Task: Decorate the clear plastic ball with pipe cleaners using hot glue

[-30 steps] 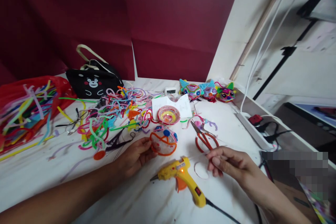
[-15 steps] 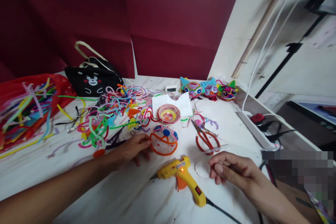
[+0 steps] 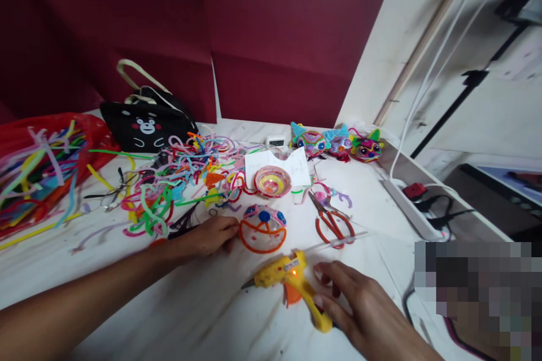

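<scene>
A clear plastic bowl (image 3: pixel 263 240) lies on the table, decorated as a face with an orange pipe-cleaner mouth and blue round pieces. My left hand (image 3: pixel 215 235) has its fingertips closed at the bowl's left rim. The yellow hot glue gun (image 3: pixel 277 272) rests on its side, nozzle to the left and a small orange light lit. Over its handle is my right hand (image 3: pixel 353 299), thumb and fingers apart, seemingly touching the handle but not wrapped round it. A clear glue stick (image 3: pixel 332 243) sticks out from the back of the gun. Red-handled scissors (image 3: pixel 334 225) lie beyond it.
A round pink-and-yellow dish (image 3: pixel 272 181) sits on white paper (image 3: pixel 301 168). Tangled pipe cleaners (image 3: pixel 169 194), glasses (image 3: pixel 112 197), a red bag (image 3: pixel 95 135) and a black bag (image 3: pixel 146 130) occupy the left. Decorated fish-like crafts (image 3: pixel 312 144) and a power strip (image 3: pixel 412 211) are at right.
My right hand has moved left and toward me, from beside the glue gun to over its handle. The face-decorated bowl has shifted slightly left, with my left hand still at its rim.
</scene>
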A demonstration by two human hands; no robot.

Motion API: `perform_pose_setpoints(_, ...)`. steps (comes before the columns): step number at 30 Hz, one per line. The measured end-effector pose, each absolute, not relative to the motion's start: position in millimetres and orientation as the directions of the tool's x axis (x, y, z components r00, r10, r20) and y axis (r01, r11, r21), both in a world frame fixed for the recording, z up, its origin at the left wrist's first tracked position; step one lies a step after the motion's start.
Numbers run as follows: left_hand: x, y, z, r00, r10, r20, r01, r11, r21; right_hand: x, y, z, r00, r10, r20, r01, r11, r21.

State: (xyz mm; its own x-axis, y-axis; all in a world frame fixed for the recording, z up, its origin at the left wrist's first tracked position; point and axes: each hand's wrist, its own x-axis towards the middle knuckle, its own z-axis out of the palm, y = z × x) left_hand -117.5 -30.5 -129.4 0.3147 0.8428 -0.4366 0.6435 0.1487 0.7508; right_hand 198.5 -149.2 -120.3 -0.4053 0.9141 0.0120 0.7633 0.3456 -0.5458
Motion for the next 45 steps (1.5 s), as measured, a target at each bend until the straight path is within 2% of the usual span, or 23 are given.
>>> perform_pose_setpoints(3, -118, -27, -129, 0.323, 0.840, -0.436, 0.663, 0.128, 0.738, 186, -147, -124, -0.454, 0.891, -0.004, 0.813, 0.413, -0.411)
perform_pose_setpoints(7, -118, -27, -125, 0.336, 0.833, -0.440, 0.680, 0.109, 0.726, 173, -143, -127, -0.435, 0.893, -0.110, 0.867, 0.383, -0.318)
perform_pose_setpoints(14, -124, -23, -122, 0.331, 0.824, -0.460, 0.731, 0.084, 0.677, 162, -141, -121, -0.348, 0.901, -0.260, 0.917, 0.270, -0.292)
perform_pose_setpoints(18, -133, -20, -118, 0.308, 0.906, -0.290, 0.747, -0.042, 0.663, 164, -141, -119, -0.339, 0.899, -0.276, 0.912, 0.242, -0.331)
perform_pose_setpoints(21, -136, -20, -118, 0.267, 0.957, -0.112, 0.744, -0.131, 0.655, 165, -140, -123, -0.344, 0.904, -0.253, 0.902, 0.243, -0.358)
perform_pose_setpoints(25, -135, -19, -126, 0.318, 0.947, 0.044, 0.694, -0.264, 0.669, 167, -140, -127, -0.349, 0.915, -0.203, 0.879, 0.245, -0.409)
perform_pose_setpoints(34, -127, -12, -137, 0.443, 0.895, 0.041, 0.583, -0.323, 0.746, 181, -149, -111, -0.394, 0.917, -0.058, 0.791, 0.306, -0.531)
perform_pose_setpoints(38, -126, -10, -142, 0.476, 0.879, 0.020, 0.566, -0.324, 0.758, 191, -156, -101, -0.377, 0.926, 0.027, 0.785, 0.335, -0.520)
perform_pose_setpoints(45, -128, -14, -145, 0.468, 0.883, 0.041, 0.567, -0.336, 0.752, 214, -159, -88, -0.256, 0.956, 0.139, 0.827, 0.292, -0.481)
